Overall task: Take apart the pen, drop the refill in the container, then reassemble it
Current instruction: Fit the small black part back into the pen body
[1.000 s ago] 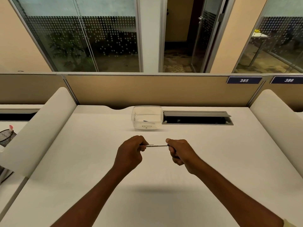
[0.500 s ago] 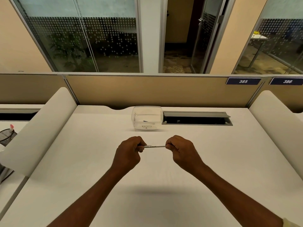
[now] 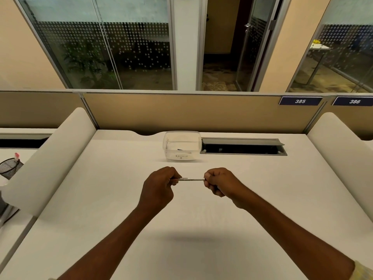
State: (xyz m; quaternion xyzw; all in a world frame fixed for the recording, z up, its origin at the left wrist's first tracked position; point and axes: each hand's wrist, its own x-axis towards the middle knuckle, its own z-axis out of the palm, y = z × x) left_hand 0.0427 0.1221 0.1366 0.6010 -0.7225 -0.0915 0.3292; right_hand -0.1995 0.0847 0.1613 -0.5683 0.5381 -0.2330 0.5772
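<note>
A thin white pen (image 3: 191, 179) is held level above the middle of the white desk, one end in each fist. My left hand (image 3: 159, 186) is closed around its left end and my right hand (image 3: 219, 181) around its right end, so both tips are hidden. Only the short middle stretch of the barrel shows between my fists. Behind my hands stands a clear plastic container (image 3: 182, 145) with a handwritten label; a small dark piece lies inside it.
A dark open cable slot (image 3: 243, 147) is set into the desk just right of the container. Rounded white dividers (image 3: 52, 158) flank the desk on both sides, a tan partition closes the back, and a black mesh pen cup (image 3: 9, 167) stands on the neighbouring desk at far left.
My right wrist has rolled around the pen's right end, its knuckles coming up on top. The pen stays level in the same spot between both fists.
</note>
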